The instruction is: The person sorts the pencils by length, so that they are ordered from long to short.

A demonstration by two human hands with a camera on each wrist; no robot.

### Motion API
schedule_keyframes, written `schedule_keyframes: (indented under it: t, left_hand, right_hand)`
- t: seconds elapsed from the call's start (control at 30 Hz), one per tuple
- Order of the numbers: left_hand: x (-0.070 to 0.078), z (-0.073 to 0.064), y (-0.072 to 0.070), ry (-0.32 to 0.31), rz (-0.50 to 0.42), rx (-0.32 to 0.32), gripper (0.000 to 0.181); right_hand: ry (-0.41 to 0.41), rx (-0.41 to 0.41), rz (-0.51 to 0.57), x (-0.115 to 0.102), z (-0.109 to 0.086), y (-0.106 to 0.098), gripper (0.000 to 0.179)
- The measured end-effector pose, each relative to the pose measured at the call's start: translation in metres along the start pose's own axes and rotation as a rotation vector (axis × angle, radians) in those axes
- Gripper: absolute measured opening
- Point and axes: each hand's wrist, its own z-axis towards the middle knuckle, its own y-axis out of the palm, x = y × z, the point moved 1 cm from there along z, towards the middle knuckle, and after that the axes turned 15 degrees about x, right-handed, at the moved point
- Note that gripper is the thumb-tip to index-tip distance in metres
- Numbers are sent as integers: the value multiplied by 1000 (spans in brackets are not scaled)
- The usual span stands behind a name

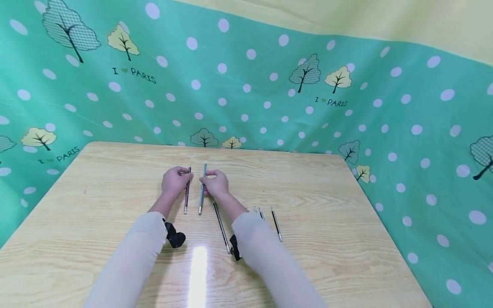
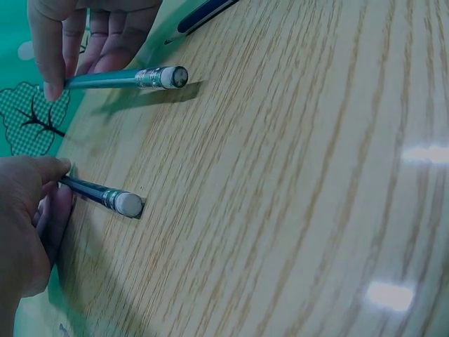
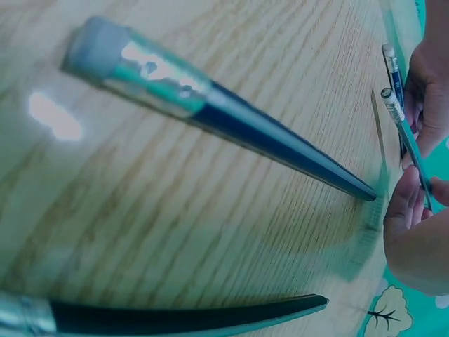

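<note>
My left hand [image 1: 176,180] pinches a dark pencil [image 1: 186,197] between thumb and fingers. Its white eraser end [image 2: 128,204] points toward me, close over the tabletop. Just to the right, my right hand [image 1: 216,184] grips a light blue pencil [image 1: 202,199] near its middle, eraser end also toward me. In the left wrist view, a shadow shows under the blue pencil [image 2: 116,79], a little apart from it. The two pencils stand roughly side by side with a narrow gap between them. Another dark pencil [image 1: 221,227] lies slanted beside my right wrist.
Farther right, a dark pencil [image 1: 276,224] lies on the wooden table [image 1: 327,265]; several pencil tips [image 1: 261,213] next to it show past my right sleeve [image 1: 269,252], which hides the rest. A green dotted curtain [image 1: 246,111] hangs behind the table's far edge.
</note>
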Motion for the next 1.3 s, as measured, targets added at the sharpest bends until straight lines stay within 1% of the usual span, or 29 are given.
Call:
schedule_keyframes:
  t: [0.27,0.47,0.6,0.87,1.03,1.3]
  left_hand:
    - [-2,0,0,2,10,5,35]
    - [-3,1,2,2,-5,15,35]
    - [-3,2,4,1,-13,14,36]
    - [-2,2,1,10,-9,18,37]
    - [-3,3,1,-7,-13,13,36]
    - [-4,2,0,-14,-11,12,37]
  right_hand:
    - [-10,-6,-31,0,-1,3,23]
    - [-22,-16,-56,2,0,5,24]
    - [-37,-17,-90,3,2,7,25]
    - [-19,-14,-103,5,8,7,27]
    - [-32,-22,-128,5,8,9,30]
    - [-55,-19,-148,5,6,12,29]
